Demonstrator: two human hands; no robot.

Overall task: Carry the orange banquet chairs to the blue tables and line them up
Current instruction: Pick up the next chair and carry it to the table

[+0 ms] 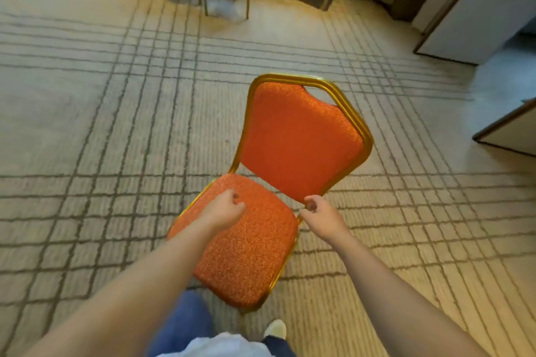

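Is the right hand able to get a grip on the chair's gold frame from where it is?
Probably yes: the right hand sits beside the gold frame where seat meets back, with nothing between them.

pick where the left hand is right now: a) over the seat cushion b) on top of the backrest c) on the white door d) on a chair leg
A: the left hand is over the seat cushion of the orange chair, its fingers curled, well short of the gold-framed backrest.
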